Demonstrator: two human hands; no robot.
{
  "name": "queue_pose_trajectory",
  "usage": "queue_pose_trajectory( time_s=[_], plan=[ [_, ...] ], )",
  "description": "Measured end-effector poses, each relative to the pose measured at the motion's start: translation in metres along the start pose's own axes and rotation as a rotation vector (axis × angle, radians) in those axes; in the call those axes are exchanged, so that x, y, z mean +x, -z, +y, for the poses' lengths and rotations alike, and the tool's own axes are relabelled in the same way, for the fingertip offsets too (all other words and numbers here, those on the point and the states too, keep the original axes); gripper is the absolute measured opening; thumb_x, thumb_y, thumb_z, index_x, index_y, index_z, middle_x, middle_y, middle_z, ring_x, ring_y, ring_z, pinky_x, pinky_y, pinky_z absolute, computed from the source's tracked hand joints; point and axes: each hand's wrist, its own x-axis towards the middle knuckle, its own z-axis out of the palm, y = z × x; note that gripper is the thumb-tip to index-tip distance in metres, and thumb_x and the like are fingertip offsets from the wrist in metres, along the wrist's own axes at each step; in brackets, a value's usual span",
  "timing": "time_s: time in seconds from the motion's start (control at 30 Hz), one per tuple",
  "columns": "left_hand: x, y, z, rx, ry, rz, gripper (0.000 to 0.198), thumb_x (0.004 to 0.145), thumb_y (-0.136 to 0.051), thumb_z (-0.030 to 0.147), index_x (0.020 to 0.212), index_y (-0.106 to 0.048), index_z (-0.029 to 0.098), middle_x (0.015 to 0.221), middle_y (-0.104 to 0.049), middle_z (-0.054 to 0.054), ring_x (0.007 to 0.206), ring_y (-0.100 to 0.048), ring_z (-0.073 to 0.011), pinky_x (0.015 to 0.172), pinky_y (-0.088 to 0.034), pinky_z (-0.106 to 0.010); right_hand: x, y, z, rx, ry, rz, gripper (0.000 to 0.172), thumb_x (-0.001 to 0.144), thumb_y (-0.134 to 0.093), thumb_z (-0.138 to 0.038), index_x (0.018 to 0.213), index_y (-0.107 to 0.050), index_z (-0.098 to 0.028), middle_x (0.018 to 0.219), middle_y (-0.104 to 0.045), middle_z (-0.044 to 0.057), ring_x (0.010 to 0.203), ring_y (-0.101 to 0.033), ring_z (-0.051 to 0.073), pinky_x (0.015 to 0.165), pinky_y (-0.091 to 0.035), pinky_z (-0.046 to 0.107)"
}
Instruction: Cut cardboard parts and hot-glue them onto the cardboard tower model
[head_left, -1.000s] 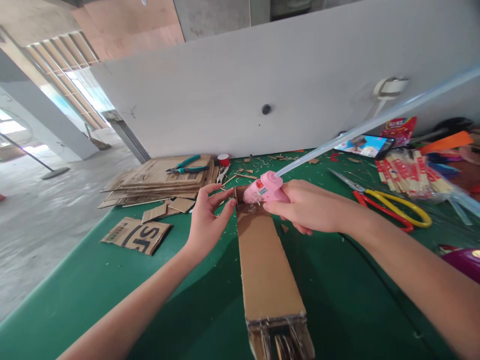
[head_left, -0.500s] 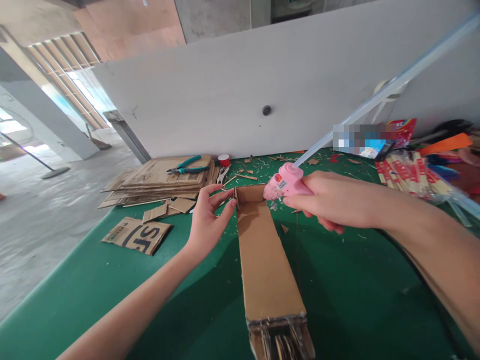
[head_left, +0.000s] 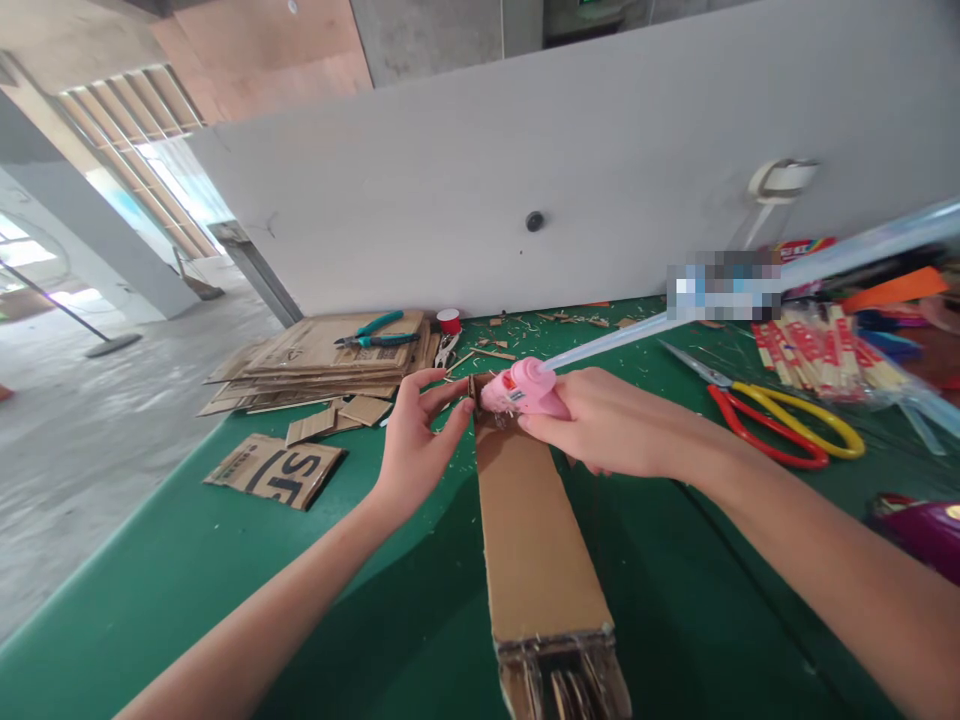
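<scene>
A long, narrow cardboard box (head_left: 536, 530) lies lengthwise in front of me, its near end layered with cardboard strips. At its far left corner, my left hand (head_left: 420, 435) pinches a small upright cardboard piece (head_left: 472, 394) between thumb and fingers. My right hand (head_left: 600, 415) is wrapped round a pink hot glue gun (head_left: 525, 387), with a long clear glue stick (head_left: 607, 340) running out of its back to the upper right. The gun's nozzle points left at the upright piece; its tip is hidden, so I cannot tell whether it touches.
Stacked cardboard sheets (head_left: 300, 365) with teal-handled pliers (head_left: 375, 340) lie at the back left, near a printed cardboard piece (head_left: 275, 470). Scissors (head_left: 780, 415) with red and yellow handles lie right, beside packaged sticks (head_left: 817, 350). A white panel (head_left: 450, 200) stands behind the green table (head_left: 375, 620).
My right hand has moved left with the glue gun, from beside the box's far right corner to over its far end. The scissors have come into view. My left hand has stayed put.
</scene>
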Motion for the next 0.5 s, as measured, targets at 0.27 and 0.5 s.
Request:
queue_pose_trajectory(
  time_s=[0.27,0.5],
  plan=[
    [0.000,0.000,0.000,0.001,0.004,0.002,0.039,0.077,-0.067,0.030,0.109,-0.045,0.021,0.105,-0.068,-0.010,0.104,-0.063,-0.0217,0.090,-0.050,-0.039,-0.011,0.012,-0.006,-0.055,-0.123,0.022,0.035,0.087,-0.037,-0.046,0.068,-0.051,-0.020,0.047,-0.055,0.000,0.038,-0.048,0.012,0.041,-0.032,0.025],
    [0.000,0.000,0.000,0.011,-0.002,-0.007,0.038,0.079,-0.065,0.030,0.109,-0.045,0.021,0.104,-0.067,-0.009,0.106,-0.062,-0.0210,0.091,-0.049,-0.038,-0.021,0.026,-0.019,-0.132,-0.271,0.012,0.033,0.084,-0.040,-0.048,0.067,-0.047,-0.021,0.045,-0.052,0.000,0.037,-0.047,0.013,0.041,-0.031,0.026]
  ],
)
